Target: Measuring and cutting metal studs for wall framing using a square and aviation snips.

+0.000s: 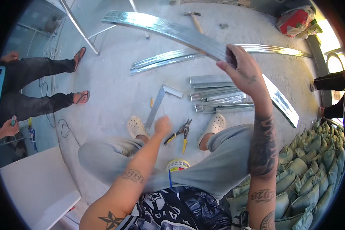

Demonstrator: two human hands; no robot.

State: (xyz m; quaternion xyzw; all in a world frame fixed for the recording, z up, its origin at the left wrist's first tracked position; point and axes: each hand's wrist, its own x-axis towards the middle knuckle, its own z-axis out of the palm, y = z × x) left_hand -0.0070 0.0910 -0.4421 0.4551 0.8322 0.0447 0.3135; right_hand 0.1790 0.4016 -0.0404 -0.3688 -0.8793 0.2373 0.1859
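Note:
My right hand (243, 69) grips a long shiny metal channel (157, 30), raised at a slant above the floor. My left hand (161, 125) is low over the floor, slightly blurred, with curled fingers; whatever is inside them is hidden. Just left of it lies an L-shaped metal square (156, 107), with a small orange object (151, 102) beside that. Yellow-and-black handled snips (178, 135) lie between my shoes. Bundled short metal channels (214, 97) are stacked beyond my right knee, and longer channels (168, 61) lie farther back.
A hammer (195, 23), a ladder (76, 21) and a red sack (291, 23) are at the back. One person (38, 76) is at left, another (331, 84) at right. A white board (34, 180) stands lower left, green bags (303, 172) lower right, a bucket (178, 165) beneath me.

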